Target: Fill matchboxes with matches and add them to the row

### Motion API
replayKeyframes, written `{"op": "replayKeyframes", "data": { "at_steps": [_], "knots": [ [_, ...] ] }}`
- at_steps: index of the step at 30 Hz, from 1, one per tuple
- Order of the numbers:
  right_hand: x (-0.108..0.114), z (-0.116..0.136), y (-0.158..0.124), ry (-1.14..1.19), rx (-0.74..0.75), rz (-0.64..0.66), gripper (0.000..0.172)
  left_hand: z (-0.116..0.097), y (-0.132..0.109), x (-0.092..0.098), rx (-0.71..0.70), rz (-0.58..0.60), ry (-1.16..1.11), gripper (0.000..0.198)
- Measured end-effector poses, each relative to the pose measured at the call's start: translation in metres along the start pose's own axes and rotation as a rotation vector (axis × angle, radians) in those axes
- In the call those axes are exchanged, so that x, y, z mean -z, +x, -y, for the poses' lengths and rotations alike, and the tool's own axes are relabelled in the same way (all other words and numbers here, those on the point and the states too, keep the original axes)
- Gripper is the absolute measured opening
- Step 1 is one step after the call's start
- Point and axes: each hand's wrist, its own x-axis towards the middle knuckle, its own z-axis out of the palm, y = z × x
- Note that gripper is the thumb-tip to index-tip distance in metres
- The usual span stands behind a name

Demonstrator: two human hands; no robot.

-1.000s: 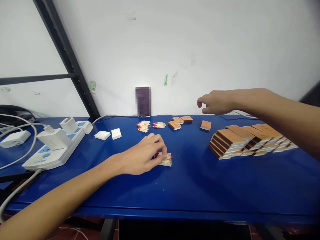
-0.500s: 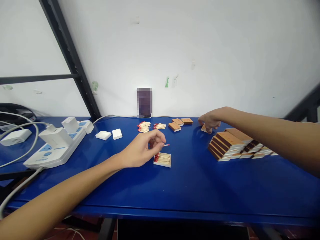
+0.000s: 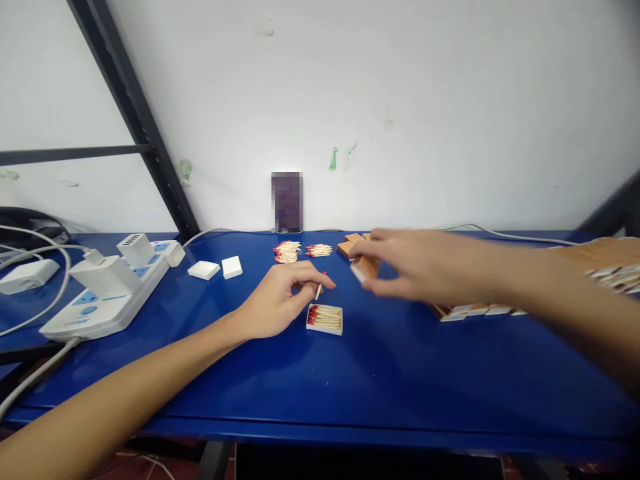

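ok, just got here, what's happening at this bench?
A person is handling matches and matchboxes. The left hand pinches one match just behind an open tray of matches. The right hand, blurred, holds a matchbox. Two loose match piles lie farther back; stacked matchboxes sit to the right, partly hidden by the arm.

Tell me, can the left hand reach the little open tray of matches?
Probably yes: the left hand is close to the tray, and nothing covers the matches in it. It is holding a single match, though, so fewer fingers may be free.
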Motion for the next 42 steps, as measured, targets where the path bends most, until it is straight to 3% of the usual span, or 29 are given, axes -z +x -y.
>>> {"op": "replayKeyframes", "data": {
  "at_steps": [4,8,11,17,22,25,30,35,42],
  "knots": [
    [-0.042,0.039,-0.014,-0.188,-0.022,-0.104,0.027,0.003,-0.001,0.005,-0.174,0.088,0.128,0.025],
    [-0.066,0.037,-0.014,-0.238,-0.060,-0.089,0.041,0.003,-0.003,0.012,-0.251,0.151,0.265,0.024],
    [-0.072,0.033,-0.017,-0.184,-0.076,-0.020,0.048,-0.002,-0.006,0.011,-0.226,0.206,0.317,0.022],
    [-0.072,0.030,-0.027,-0.139,-0.112,-0.068,0.058,-0.005,-0.007,0.003,-0.155,0.260,0.327,0.021],
    [-0.069,0.032,-0.028,-0.094,0.019,-0.222,0.044,0.001,-0.005,0.006,-0.161,0.237,0.348,0.020],
    [-0.070,0.033,-0.028,-0.005,0.034,-0.191,0.034,0.001,-0.004,0.010,-0.166,0.248,0.362,0.030],
    [-0.068,0.035,-0.028,0.222,0.051,-0.131,0.037,0.001,-0.003,0.018,-0.172,0.367,0.483,0.054],
    [-0.057,0.039,-0.030,0.357,0.155,-0.072,0.041,0.004,-0.003,0.020,-0.166,0.373,0.527,0.042],
    [-0.057,0.043,-0.030,0.304,0.244,0.037,0.046,0.006,-0.004,0.016,-0.185,0.369,0.493,0.028]
  ]
}}
